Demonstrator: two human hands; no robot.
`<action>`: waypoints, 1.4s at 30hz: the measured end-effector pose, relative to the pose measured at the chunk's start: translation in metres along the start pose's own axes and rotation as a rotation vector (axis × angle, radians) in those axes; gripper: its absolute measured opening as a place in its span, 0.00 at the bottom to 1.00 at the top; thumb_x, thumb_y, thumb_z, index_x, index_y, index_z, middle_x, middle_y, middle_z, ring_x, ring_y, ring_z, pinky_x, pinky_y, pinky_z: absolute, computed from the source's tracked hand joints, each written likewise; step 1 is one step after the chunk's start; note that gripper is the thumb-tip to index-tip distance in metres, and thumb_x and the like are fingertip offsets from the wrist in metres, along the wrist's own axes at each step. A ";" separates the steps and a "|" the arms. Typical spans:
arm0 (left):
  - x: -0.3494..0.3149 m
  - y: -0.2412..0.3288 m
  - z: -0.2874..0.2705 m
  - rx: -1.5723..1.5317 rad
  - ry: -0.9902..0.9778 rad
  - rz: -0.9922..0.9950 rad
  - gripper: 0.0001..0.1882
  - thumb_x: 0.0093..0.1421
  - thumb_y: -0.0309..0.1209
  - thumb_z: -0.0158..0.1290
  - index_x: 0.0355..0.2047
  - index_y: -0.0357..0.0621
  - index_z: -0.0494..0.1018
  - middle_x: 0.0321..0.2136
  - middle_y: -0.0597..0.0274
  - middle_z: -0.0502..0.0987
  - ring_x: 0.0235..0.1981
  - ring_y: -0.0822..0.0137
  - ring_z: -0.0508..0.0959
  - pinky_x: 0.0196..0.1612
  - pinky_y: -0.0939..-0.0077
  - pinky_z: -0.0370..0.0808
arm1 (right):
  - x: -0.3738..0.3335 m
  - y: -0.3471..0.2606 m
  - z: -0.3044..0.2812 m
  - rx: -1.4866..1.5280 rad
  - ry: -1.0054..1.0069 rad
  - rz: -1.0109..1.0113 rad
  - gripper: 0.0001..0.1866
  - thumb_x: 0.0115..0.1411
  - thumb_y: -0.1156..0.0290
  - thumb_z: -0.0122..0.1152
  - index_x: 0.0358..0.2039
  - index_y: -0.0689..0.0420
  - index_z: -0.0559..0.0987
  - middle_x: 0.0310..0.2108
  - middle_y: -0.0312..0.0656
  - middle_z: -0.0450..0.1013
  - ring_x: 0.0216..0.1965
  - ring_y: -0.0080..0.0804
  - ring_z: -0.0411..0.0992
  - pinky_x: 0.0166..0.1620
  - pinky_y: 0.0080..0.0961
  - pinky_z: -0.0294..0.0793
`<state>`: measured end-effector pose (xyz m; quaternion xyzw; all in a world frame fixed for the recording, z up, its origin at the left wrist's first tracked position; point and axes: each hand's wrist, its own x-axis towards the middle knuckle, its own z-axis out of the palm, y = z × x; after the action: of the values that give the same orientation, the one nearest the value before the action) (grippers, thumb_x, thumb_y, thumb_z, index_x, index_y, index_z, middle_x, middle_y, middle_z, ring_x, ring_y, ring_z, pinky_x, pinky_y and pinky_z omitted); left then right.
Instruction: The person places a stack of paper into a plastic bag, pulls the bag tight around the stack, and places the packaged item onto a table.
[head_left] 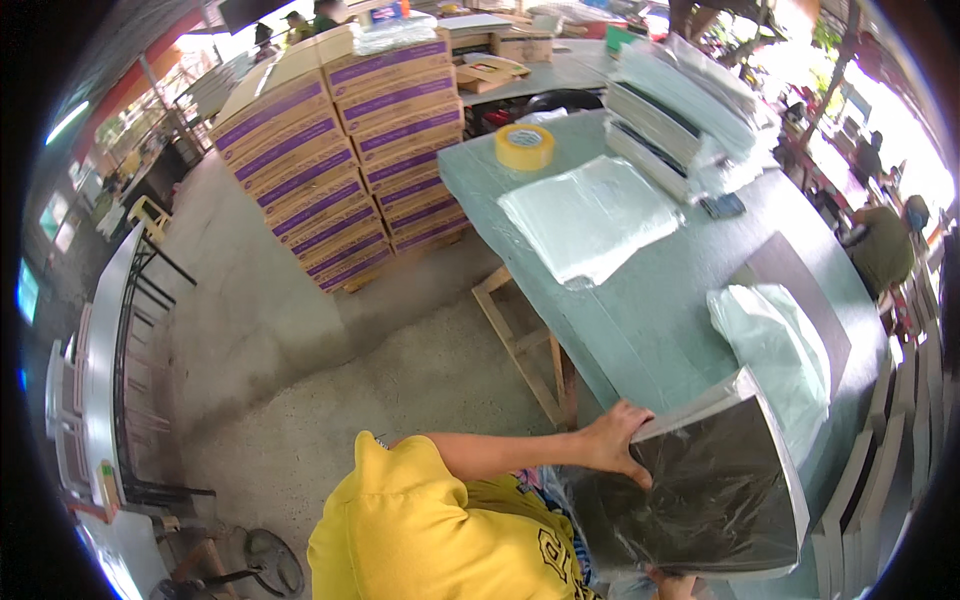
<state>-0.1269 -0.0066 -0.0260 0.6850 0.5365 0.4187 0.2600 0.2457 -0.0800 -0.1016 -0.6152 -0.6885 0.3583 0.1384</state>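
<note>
A thick stack of sheets with a dark top face, in a clear plastic bag (700, 490), rests tilted at the near corner of the table against my body. My left hand (612, 445) grips its far left edge, thumb on the dark face and fingers over the rim. At the near edge of the stack, my right hand (672, 583) is closed on the plastic, only partly in the picture. Just beyond the stack lies a loose crumpled plastic bag (775, 335). Farther off is a flat pile of clear plastic bags (592, 220).
The green table (630, 310) also carries a roll of yellow tape (524, 147), a tall pile of wrapped stacks (680, 115) and a small dark object (723, 206). Cartons with purple bands (350, 160) stand beyond. Grey-white slabs (860, 490) line the right. A wooden trestle (520, 350) stands below.
</note>
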 end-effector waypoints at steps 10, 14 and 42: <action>0.005 -0.022 -0.024 0.033 -0.105 -0.162 0.45 0.27 0.45 0.68 0.43 0.33 0.63 0.41 0.46 0.62 0.45 0.51 0.61 0.49 0.63 0.60 | 0.009 -0.124 0.000 0.134 0.184 -0.023 0.23 0.34 0.73 0.68 0.35 0.63 0.73 0.35 0.47 0.71 0.39 0.40 0.67 0.42 0.29 0.66; 0.001 -0.022 -0.019 -0.138 -0.070 -0.220 0.42 0.31 0.42 0.67 0.44 0.33 0.62 0.40 0.49 0.62 0.46 0.55 0.62 0.49 0.66 0.61 | 0.011 -0.147 -0.030 0.311 0.167 0.219 0.20 0.38 0.77 0.66 0.34 0.64 0.73 0.32 0.40 0.72 0.35 0.26 0.69 0.40 0.23 0.67; -0.001 -0.004 -0.061 -0.458 0.010 -0.191 0.09 0.43 0.25 0.59 0.22 0.37 0.69 0.19 0.65 0.71 0.24 0.77 0.69 0.31 0.82 0.67 | -0.011 -0.163 -0.031 0.307 0.974 -0.181 0.06 0.50 0.75 0.58 0.27 0.64 0.75 0.30 0.37 0.68 0.31 0.19 0.64 0.32 0.13 0.63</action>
<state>-0.1813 -0.0119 0.0016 0.5524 0.4911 0.5062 0.4444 0.1457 -0.0782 0.0313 -0.6211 -0.5343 0.1141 0.5619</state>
